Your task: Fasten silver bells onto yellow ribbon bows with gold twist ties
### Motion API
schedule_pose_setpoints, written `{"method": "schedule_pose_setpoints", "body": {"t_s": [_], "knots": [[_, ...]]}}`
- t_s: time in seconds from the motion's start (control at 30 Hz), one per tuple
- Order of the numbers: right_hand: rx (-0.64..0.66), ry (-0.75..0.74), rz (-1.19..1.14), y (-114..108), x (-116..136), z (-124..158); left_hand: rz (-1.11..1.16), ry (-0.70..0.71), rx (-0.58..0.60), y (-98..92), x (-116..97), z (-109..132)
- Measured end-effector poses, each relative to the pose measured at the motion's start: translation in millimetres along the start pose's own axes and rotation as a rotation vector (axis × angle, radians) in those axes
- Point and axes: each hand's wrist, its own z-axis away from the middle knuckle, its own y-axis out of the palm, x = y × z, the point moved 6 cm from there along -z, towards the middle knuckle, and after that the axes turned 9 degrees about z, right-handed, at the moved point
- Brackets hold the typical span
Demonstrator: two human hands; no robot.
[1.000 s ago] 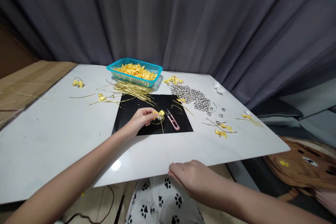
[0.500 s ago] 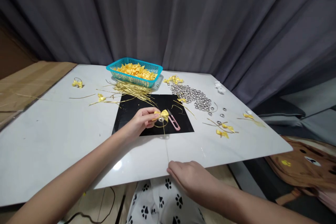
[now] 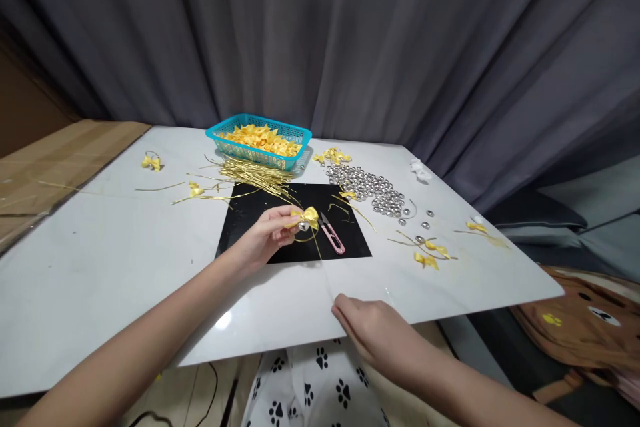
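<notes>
Over on the far left, brown cardboard [image 3: 90, 143] borders the white tabletop [image 3: 125, 247], and just inside it sits a small yellow bow with a loop [image 3: 151, 161]. Moving along, here's the blue basket [image 3: 250, 155], heaped with yellow bows [image 3: 265, 138], and right in front of it a spread of gold cords [image 3: 257, 175], their ends reaching the black mat [image 3: 355, 233]. And now the hands! The left hand [image 3: 267, 233] is closed to a narrow pinch, thumb and fingertips gripping one side of a yellow satin bow [image 3: 311, 216] just over the mat; a shiny silver bell [image 3: 303, 225] hangs beneath its knot, and a thin loop curves below. Down in the lap, white cloth [image 3: 310, 390] carries black paw prints. Pink-handled snips [image 3: 336, 240] lie just beside that bow, on the mat. A fine gold strand [image 3: 325, 272] runs from the bow straight to the right hand [image 3: 373, 327], which is curled shut at the near edge, fingertips pressed together on the strand's end. Beyond, a crowd of silver bells [image 3: 370, 188] covers the tabletop, a few strays drifting rightward, then two more bows with cord [image 3: 431, 255]. Far right, off the tabletop, a brown bag [image 3: 590, 323] shows a bear's muzzle and a yellow paw mark.
</notes>
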Motion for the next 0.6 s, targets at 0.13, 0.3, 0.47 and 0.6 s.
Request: {"method": "schedule_pose_setpoints", "body": {"t_s": [0.13, 0.3, 0.47, 0.6], "knots": [[0.015, -0.044, 0.084, 8, 12, -7, 0.048, -0.053, 0.032, 5.5, 4, 3], [-0.097, -0.103, 0.169, 10, 17, -7, 0.055, -0.08, 0.081, 11.7, 3, 6], [-0.428, -0.257, 0.264, 14, 42, 3, -0.145, 0.002, 0.025, 7.5, 4, 4], [-0.616, -0.312, 0.321, 18, 64, 6, -0.36, 0.107, -0.02, 4.3, 7, 2]]}}
